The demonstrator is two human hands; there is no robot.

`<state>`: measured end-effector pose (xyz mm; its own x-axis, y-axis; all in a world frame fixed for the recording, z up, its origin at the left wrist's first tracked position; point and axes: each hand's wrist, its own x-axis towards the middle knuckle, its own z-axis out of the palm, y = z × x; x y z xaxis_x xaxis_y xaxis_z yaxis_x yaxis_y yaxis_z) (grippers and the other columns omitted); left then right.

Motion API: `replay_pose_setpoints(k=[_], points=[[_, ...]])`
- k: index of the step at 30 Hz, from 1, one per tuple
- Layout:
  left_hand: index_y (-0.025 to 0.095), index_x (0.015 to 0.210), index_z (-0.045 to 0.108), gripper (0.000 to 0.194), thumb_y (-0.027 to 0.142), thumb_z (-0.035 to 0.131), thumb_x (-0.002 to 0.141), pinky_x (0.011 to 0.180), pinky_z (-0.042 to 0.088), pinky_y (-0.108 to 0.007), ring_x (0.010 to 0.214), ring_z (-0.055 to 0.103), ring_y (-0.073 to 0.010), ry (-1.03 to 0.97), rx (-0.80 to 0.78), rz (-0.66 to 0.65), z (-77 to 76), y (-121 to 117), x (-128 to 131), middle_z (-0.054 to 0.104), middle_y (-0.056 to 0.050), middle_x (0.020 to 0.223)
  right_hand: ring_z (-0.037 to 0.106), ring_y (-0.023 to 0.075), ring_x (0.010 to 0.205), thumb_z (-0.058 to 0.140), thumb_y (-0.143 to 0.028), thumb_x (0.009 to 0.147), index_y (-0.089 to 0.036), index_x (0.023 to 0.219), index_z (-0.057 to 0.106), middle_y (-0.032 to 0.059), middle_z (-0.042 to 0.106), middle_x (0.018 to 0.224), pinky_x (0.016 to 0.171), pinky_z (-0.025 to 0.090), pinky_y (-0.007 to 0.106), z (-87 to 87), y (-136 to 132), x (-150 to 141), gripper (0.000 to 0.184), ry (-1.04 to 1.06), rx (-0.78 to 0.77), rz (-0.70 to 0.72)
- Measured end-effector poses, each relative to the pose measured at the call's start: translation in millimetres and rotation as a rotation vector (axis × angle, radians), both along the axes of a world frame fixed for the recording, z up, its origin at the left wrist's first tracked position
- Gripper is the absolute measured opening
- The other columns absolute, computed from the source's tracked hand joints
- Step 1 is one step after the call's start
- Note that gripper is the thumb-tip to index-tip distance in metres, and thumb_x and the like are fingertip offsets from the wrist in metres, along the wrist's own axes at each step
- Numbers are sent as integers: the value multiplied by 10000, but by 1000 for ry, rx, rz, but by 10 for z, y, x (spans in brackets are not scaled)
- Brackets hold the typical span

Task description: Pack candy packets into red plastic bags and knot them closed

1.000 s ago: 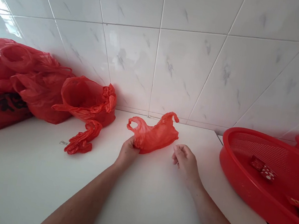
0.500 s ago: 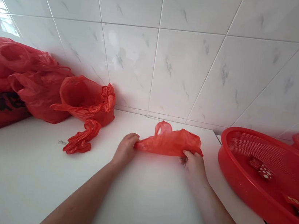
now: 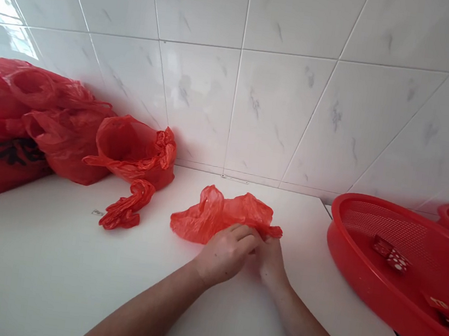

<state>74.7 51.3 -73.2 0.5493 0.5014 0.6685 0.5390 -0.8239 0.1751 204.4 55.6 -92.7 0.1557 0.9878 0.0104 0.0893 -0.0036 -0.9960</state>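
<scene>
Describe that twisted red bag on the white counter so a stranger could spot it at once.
Facing the tiled wall, look at the white counter below it. The twisted red bag lies left of the thin red bag at the left hand, just in front of the open-mouthed bag. Unlike those two, it is bunched into a narrow, curled strip.

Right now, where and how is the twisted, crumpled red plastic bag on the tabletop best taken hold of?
Probably a pinch on the twisted red plastic bag's near end: it is bunched there, and away from the open-mouthed red plastic bag behind. Coming from above and the right, the left hand's side, seems easiest.
</scene>
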Motion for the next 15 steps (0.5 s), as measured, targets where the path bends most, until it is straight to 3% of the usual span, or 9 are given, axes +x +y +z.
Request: replay_pose_setpoints(k=[4, 6, 8, 11, 15], points=[[173, 716, 513, 213, -2, 394, 734, 480, 366, -252, 572, 485, -155, 186, -230, 408, -135, 118, -92, 563, -48, 722, 490, 146, 526, 496, -371, 755, -190, 553, 503, 10, 528, 538, 495, 401, 263, 20, 2, 82, 271, 15, 5, -24], [165, 790, 545, 243, -12, 392, 723, 496, 373, -265, 591, 509, -166, 206, -268, 534, -155, 199, -255, 601, -94, 855, 484, 148, 513, 485, -355, 747, -196, 533, 486, 20, 522, 527, 476, 396, 263, 33, 45, 192, 266, -10, -11, -121], [170, 959, 563, 286, 31, 433, 747, 545, 402, -282, 669, 551, -181, 148, -260, 623, -144, 263, -429, 568, -145, 1125, 465, 142, 496, 474, -328, 733, -204, 530, 463, 18, 504, 519, 453, 385, 257, 42, 101, 313, 238, -28, -23, -223], [218, 1151, 518, 368, 207, 543, 784, 645, 431, -300, 827, 584, -218, 34, -253, 679, -113, 314, -607, 494, -135, 1285, 465, 137, 504, 453, -324, 727, -207, 576, 463, 14, 507, 551, 446, 384, 252, 44, 163, 437, 191, -25, -26, -282], [236, 1166, 536, 428, 362, 601, 763, 636, 435, -267, 843, 601, -220, -98, -420, 538, -106, 312, -613, 645, -66, 1001, 453, 127, 495, 472, -354, 719, -208, 595, 446, -2, 504, 568, 430, 355, 248, 16, 178, 429, 194, -61, -36, -271]])
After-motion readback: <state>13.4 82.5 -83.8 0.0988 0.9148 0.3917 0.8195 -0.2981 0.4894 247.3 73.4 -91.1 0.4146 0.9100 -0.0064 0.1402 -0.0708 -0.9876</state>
